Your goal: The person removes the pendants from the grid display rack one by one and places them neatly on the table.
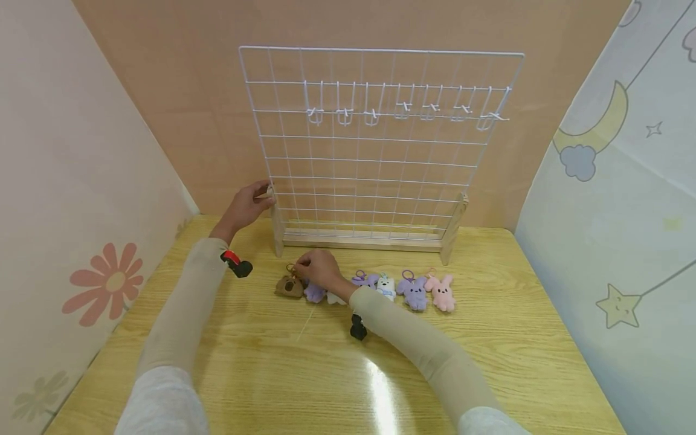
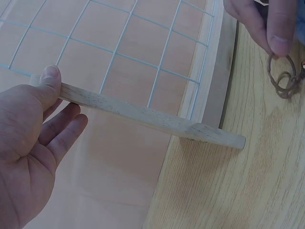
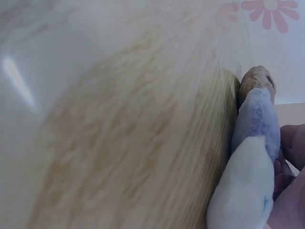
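My left hand [image 1: 247, 208] holds the top of the left wooden upright [image 2: 143, 114] of a stand, thumb on one side and fingers behind it. The stand carries a white wire grid panel [image 1: 380, 51]. Low over the table, my right hand [image 1: 325, 270] pinches the ring [image 2: 270, 76] of a brown plush keychain [image 1: 289, 287]. That plush lies at the left end of a row. Beside it are a purple plush [image 1: 314, 293] and a white plush [image 3: 243, 191], both partly hidden by the right hand in the head view.
Several white hooks [image 1: 345, 115] hang along the upper part of the grid. Further right in the row lie another white plush [image 1: 386, 286], a purple rabbit plush [image 1: 415, 294] and a pink rabbit plush [image 1: 443, 293]. Printed walls flank the wooden table [image 1: 261, 374].
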The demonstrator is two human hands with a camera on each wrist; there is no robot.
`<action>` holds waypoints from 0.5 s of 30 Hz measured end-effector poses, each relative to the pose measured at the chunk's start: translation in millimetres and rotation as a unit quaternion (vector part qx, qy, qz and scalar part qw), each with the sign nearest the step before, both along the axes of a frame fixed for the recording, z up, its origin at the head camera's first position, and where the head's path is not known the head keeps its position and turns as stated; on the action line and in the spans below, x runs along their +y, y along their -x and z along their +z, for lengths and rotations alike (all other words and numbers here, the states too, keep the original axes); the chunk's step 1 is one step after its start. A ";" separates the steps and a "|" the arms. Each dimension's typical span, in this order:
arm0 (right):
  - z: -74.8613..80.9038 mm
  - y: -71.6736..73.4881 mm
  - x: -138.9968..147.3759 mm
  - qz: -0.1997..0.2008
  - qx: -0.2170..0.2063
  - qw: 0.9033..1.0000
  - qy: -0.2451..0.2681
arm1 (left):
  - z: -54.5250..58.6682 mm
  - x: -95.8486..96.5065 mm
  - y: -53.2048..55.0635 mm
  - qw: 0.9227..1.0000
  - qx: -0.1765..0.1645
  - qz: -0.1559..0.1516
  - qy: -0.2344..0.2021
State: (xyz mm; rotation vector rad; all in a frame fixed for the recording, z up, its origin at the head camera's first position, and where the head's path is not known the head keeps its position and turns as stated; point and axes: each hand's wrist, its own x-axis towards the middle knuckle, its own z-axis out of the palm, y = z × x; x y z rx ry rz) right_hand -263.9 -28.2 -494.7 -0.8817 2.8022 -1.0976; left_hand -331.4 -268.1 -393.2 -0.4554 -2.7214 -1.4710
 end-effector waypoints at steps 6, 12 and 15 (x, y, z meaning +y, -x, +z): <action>-0.6 0.0 2.0 -0.003 0.001 1.000 -0.007 | 0.3 0.8 1.1 1.000 0.000 -0.001 0.002; 8.5 -2.5 12.6 -0.004 -0.027 0.999 0.034 | 0.9 -0.3 0.5 1.000 0.001 -0.007 0.002; 16.5 -2.8 23.7 -0.004 -0.040 0.997 0.064 | 0.8 -2.1 0.0 1.000 0.004 -0.008 0.005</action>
